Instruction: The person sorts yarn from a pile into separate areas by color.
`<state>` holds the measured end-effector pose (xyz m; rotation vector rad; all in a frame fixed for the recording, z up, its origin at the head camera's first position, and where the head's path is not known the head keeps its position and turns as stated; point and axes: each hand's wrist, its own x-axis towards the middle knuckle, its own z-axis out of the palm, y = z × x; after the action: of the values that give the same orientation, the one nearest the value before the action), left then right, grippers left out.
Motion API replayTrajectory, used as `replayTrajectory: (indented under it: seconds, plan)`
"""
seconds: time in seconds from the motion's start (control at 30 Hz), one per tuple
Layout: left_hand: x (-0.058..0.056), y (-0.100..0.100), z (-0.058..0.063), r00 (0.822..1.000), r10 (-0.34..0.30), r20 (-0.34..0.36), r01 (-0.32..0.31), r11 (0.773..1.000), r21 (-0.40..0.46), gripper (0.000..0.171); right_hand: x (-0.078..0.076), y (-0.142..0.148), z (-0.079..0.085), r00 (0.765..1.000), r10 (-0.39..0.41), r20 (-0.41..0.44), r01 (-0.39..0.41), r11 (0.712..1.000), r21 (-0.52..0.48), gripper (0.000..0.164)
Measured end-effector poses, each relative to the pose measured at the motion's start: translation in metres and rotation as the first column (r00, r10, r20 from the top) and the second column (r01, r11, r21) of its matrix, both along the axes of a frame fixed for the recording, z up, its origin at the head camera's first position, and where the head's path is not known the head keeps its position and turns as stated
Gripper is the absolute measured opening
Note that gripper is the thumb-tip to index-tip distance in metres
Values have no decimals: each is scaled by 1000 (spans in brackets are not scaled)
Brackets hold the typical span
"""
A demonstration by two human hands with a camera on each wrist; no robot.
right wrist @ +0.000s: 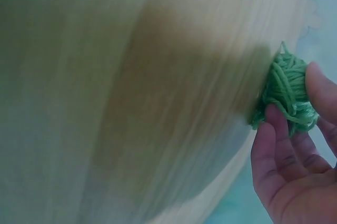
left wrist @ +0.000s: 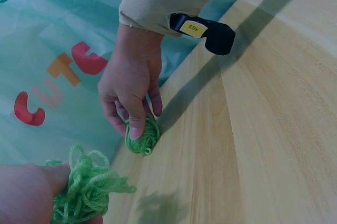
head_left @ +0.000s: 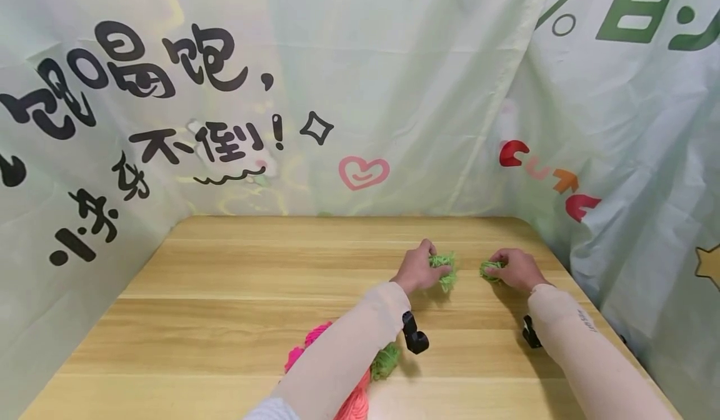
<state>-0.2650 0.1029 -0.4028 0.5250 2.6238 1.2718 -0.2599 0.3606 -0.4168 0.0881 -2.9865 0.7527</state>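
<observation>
In the head view my left hand (head_left: 419,271) grips a loose, tangled clump of light green yarn (head_left: 446,270) just above the table. Its loops stick out past the thumb in the left wrist view. To the right, my right hand (head_left: 519,270) pinches a small wound ball of green yarn (head_left: 490,271) between thumb and fingers, at the tabletop. The right wrist view shows the strands of this ball (right wrist: 288,84) wrapped tightly, with the thumb on one side and fingertips on the other. A gap separates the two hands.
Under my left forearm lie pink yarn (head_left: 315,335), coral yarn (head_left: 354,401) and a darker green yarn ball (head_left: 385,361), partly hidden by the sleeve. The wooden table (head_left: 225,282) meets a printed cloth (head_left: 427,126) at its back and sides.
</observation>
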Motion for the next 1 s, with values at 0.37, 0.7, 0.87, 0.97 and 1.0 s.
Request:
replayTrajectory:
  seconds: [0.37,0.7,0.87,0.97,1.0]
  plan:
    - [-5,9,-14,997,62,40,-65,996,64,35,1,-3,-1,999,-45,5,45,999,-11,22]
    - [-5,22,-25,989,146,-10,-143,981,133,31,2,-4,-4,998,-60,-1,60,998,-25,22]
    - [-5,25,-31,984,160,-85,-146,978,149,26,2,-3,-3,999,-52,5,52,999,-16,22]
    - [-6,27,-34,982,152,-108,-135,979,153,24,0,-3,-2,999,-45,13,45,999,-12,23]
    - [-6,27,-35,983,148,-112,-130,980,153,23,0,-3,-1,999,-43,16,43,999,-7,23]
